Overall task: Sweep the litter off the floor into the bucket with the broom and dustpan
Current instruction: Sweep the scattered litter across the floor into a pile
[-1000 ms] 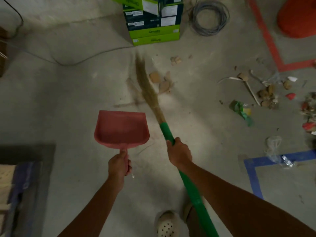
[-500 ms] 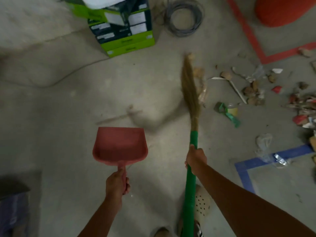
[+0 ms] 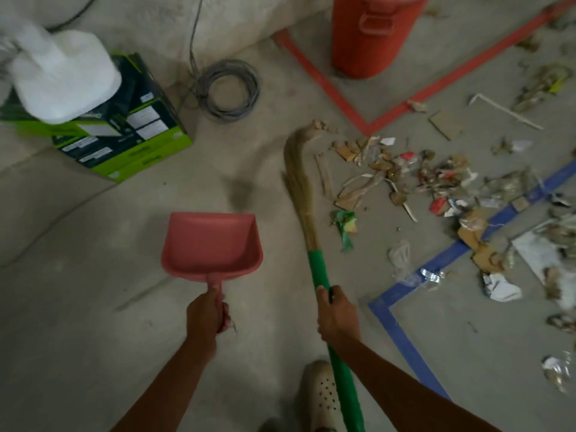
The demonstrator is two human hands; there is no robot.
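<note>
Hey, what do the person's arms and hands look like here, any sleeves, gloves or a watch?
The left forearm and right forearm are bare to the frame edge, with no sleeve in view. The left hand and right hand are ungloved, and no watch, band or ring shows.

A pink dustpan (image 3: 215,243), a green-handled straw-coloured broom (image 3: 304,194), an orange-red bucket (image 3: 372,32), a lime-and-black box (image 3: 124,145), red tape (image 3: 349,110), blue tape (image 3: 402,338).

One broom (image 3: 318,266), one dustpan (image 3: 212,244), one bucket (image 3: 371,35)
</note>
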